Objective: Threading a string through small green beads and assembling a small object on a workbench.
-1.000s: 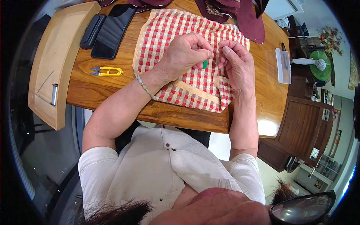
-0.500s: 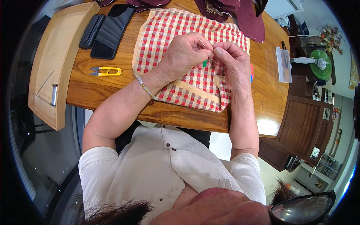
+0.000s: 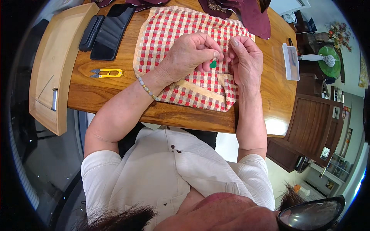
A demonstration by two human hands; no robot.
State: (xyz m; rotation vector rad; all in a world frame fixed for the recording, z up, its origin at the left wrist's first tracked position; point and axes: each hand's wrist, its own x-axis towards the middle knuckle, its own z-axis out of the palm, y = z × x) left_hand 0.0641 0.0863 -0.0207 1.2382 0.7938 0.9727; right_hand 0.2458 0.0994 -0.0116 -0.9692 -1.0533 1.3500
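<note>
My left hand (image 3: 189, 54) is closed in a pinch above a red-and-cream checked cloth (image 3: 165, 34). A small, glossy green piece (image 3: 213, 64) shows just under its thumb and fingertips; its kind is unclear. Level with it, a short gap to the right, my right hand (image 3: 248, 61) has thumb and forefinger pressed together. Anything held in that pinch is too fine to make out. Beneath both hands the cloth lies on the wooden table, its near right corner folded over.
Yellow thread snips (image 3: 110, 72) lie left of the cloth, below a black phone (image 3: 111, 32) and a black case (image 3: 91, 34). A wooden tray (image 3: 73, 42) holding a thread spool (image 3: 54, 99) overhangs the left edge. Maroon fabric (image 3: 256, 21) is at the back; a clear box (image 3: 291, 61) sits right.
My hands have drawn apart, the right one moving right. More of the green piece shows. The thin pale line by my left fingers earlier is no longer distinct.
</note>
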